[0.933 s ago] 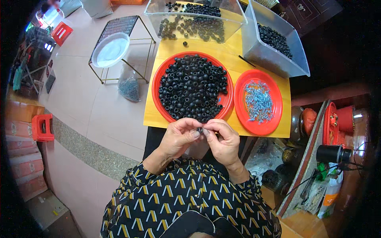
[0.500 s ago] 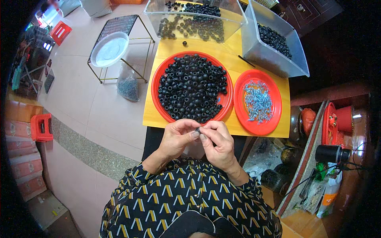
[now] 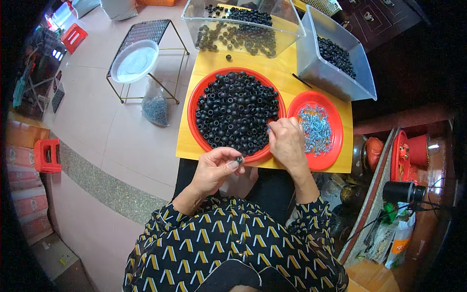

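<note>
Head view. Left hand [image 3: 214, 168], below the near edge of the yellow counter [image 3: 272, 73], pinches a small black rubber ring [image 3: 239, 159] in a thumb-and-forefinger grip. Right hand [image 3: 287, 141], grip pressed together on something too small to tell, hovers between the large red tray of black rings [image 3: 194, 104] and the small red plate of blue-grey screws [image 3: 335, 146].

A small yellow wooden bench [image 3: 284, 82] carries a large round red plastic tray [image 3: 198, 100] of black rubber rings at its centre. At three o'clock sits a smaller red plate [image 3: 335, 146] of bluish metal screws. At twelve o'clock stands a clear plastic tub [image 3: 287, 34], at two o'clock a second clear bin [image 3: 316, 73].
</note>
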`<state>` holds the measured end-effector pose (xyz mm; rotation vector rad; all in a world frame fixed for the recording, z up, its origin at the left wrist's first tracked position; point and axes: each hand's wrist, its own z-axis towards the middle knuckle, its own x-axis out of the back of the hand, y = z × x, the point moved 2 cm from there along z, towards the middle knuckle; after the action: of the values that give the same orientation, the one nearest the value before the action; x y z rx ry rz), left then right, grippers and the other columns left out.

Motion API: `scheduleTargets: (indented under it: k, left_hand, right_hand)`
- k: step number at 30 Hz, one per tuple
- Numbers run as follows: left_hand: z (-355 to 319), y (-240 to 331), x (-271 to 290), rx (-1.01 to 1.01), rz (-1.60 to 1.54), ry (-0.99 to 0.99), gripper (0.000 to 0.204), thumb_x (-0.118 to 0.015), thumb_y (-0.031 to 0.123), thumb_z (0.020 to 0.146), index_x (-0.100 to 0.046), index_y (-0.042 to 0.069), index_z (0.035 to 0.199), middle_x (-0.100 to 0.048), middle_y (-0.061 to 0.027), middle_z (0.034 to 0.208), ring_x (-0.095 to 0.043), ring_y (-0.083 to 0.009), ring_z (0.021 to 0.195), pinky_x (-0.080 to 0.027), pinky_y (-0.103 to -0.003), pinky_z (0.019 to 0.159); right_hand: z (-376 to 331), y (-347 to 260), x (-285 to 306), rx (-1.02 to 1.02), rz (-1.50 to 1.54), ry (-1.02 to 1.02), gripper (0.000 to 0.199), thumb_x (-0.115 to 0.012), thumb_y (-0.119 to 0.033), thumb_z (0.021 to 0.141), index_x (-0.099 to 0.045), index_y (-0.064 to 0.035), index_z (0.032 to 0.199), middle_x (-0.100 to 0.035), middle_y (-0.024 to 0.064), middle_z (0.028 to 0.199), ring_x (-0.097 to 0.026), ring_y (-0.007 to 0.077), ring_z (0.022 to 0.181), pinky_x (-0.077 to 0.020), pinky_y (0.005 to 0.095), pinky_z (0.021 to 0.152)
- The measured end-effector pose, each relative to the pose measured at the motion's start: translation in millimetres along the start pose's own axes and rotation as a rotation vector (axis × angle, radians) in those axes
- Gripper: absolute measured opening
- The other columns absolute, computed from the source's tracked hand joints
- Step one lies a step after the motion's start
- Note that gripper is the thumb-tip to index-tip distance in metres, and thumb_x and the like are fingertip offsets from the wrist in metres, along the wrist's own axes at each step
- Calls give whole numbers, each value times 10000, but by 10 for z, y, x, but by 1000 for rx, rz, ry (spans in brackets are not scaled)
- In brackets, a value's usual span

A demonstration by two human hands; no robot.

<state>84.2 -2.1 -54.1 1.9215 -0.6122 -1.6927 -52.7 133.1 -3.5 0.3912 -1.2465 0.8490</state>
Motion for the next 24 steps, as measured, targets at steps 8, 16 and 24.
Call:
scheduleTargets:
  k: [8, 16, 24]
  left_hand:
    - [2, 11, 13, 1, -10, -20, 184, -573, 1, 808, -557, 0, 991, -606, -92, 875, -598, -159, 757, -483, -257, 678]
    - [-12, 26, -4, 10, -43, -6, 180, -576, 2, 807, -557, 1, 986, -607, -93, 872, -599, -161, 757, -486, -258, 687]
    - [-14, 25, -20, 19, -42, -15, 176, -579, 11, 808, -556, 0, 983, -608, -92, 870, -596, -154, 755, -483, -253, 681]
  right_hand:
    - [90, -35, -180, -117, -126, -74, 120, -601, -166, 696, -613, -52, 660, -562, 99, 714, -520, 265, 768, -384, 406, 667]
    - [141, -39, -245, -110, -203, -140, 90, -572, -119, 680, -606, -46, 643, -577, 121, 704, -544, 277, 729, -407, 411, 657]
    - [1, 41, -21, -144, 182, -26, 50, -561, -29, 727, -533, 12, 723, -585, 126, 726, -567, 258, 695, -438, 370, 616]
